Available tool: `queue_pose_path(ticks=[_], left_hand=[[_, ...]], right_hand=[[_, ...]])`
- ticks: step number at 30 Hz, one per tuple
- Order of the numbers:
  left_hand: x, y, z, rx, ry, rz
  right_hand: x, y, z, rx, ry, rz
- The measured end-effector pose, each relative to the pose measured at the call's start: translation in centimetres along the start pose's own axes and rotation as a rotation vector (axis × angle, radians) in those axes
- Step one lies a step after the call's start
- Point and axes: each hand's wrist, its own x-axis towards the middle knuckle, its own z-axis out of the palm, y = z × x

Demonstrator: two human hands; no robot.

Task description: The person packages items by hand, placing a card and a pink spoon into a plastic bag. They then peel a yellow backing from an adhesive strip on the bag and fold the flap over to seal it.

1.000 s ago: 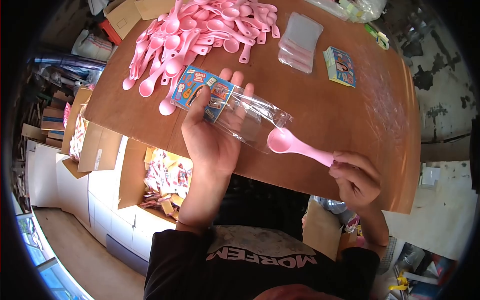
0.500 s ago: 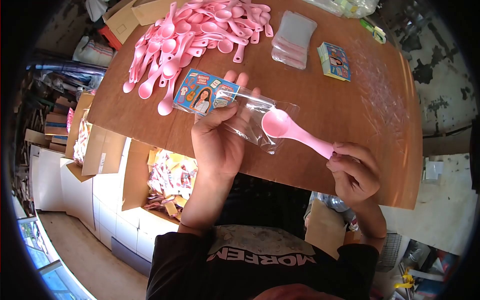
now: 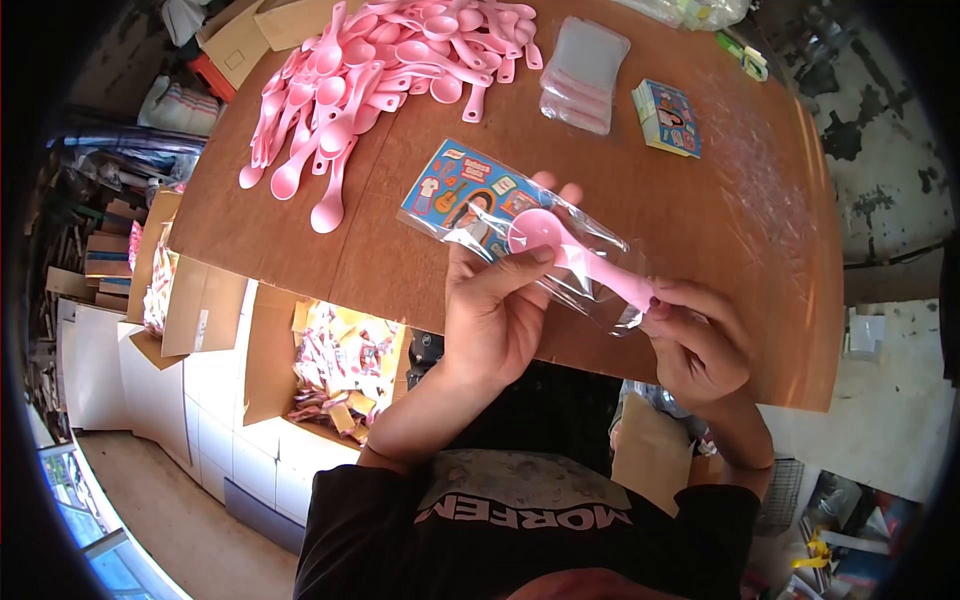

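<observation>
My left hand (image 3: 500,300) grips a clear plastic bag (image 3: 615,318), its thumb on top near the spoon's bowl and its fingers behind. At the bag's far left end is a blue printed card (image 3: 440,190) with a picture of a person, a guitar and clothes. A pink measuring spoon (image 3: 590,262) lies along the bag, apparently inside it, its bowl overlapping the card's edge. Pinched between the thumb and fingers of my right hand (image 3: 700,340) is the end of the spoon's handle, at the bag's right end.
A heap of pink spoons (image 3: 400,65) covers the table's (image 3: 380,270) back left. Behind my hands lie stacked clear bags (image 3: 582,75) and a stack of blue cards (image 3: 667,118). A green-handled tool (image 3: 745,58) is farther right. Below the table's left edge, a cardboard box (image 3: 270,355) holds packed pieces.
The spoon has slid left along the bag, its bowl now reaching the card. My left hand has moved right with the bag, toward my right hand, and its thumb now lies by the bowl.
</observation>
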Motion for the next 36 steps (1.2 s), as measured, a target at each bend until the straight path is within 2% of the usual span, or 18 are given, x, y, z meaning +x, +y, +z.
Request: queue_pose_path(ticks=[3, 7, 9, 11, 15, 17, 20, 22, 23, 25, 26, 27, 28, 30, 31, 33, 35, 36], left_hand=[[-0.8, -0.9, 0.5, 0.046, -0.009, -0.087], [-0.8, -0.9, -0.1, -0.003, -0.014, -0.225], [-0.9, -0.9, 0.6, -0.017, 0.01, -0.177], [-1.0, -1.0, 0.8, -0.029, 0.035, -0.136], [-0.6, -1.8, 0.4, 0.005, -0.129, -0.389], [-0.3, -1.8, 0.4, -0.089, -0.166, -0.509], [-0.3, -1.4, -0.3, -0.161, -0.168, -0.653], [-0.8, -1.5, -0.3, -0.03, -0.156, -0.637], [-1.0, -1.5, -0.5, 0.076, -0.157, -0.574], [-1.2, -1.6, -0.6, 0.183, -0.171, -0.513], [-1.4, -1.6, -0.6, 0.314, -0.154, -0.383], [-1.4, -1.6, -0.6, 0.44, -0.136, -0.246], [-1.3, -1.4, -0.4, 0.436, -0.137, -0.245], [-0.9, -0.7, 0.3, 0.698, -0.217, 0.047], [-0.5, -0.3, 0.2, 0.698, -0.216, 0.05], [0.4, 0.7, 0.2, 1.08, -0.424, 0.228], [0.7, 1.7, 2.1, 1.208, -0.483, 0.248], [0.9, 2.1, 2.9, 1.331, -0.54, 0.27]], right_hand=[[-0.6, 0.6, 0.6, 0.149, 0.078, 0.08], [-0.3, 0.6, 0.3, 0.091, 0.048, -0.035], [-0.2, 0.4, 0.1, 0.035, 0.028, -0.074], [-0.4, 0.1, -0.2, 0.01, 0.016, 0.048], [2.0, 0.5, -1.6, -0.158, -0.092, -0.001], [3.1, 1.2, -2.3, -0.166, 0.061, 0.113], [5.9, 3.0, -5.1, -0.393, 0.144, 0.128], [7.2, 4.1, -6.4, -0.275, 0.394, 0.106], [8.0, 4.3, -6.6, -0.28, 0.389, 0.105], [9.2, 4.2, -6.8, -0.243, -0.061, 0.441], [9.5, 4.2, -6.7, -0.249, -0.054, 0.443], [9.8, 4.2, -6.6, -0.311, -0.06, 0.303], [10.0, 4.1, -6.5, -0.369, -0.071, 0.161], [10.1, 3.8, -6.2, -0.311, -0.116, 0.215], [10.1, 3.6, -6.0, -0.25, -0.157, 0.269], [10.5, 2.7, -5.7, -0.234, -0.23, 0.276], [10.5, 1.7, -5.1, -0.217, -0.296, 0.287], [10.4, 1.1, -4.6, -0.054, -0.305, 0.355]])
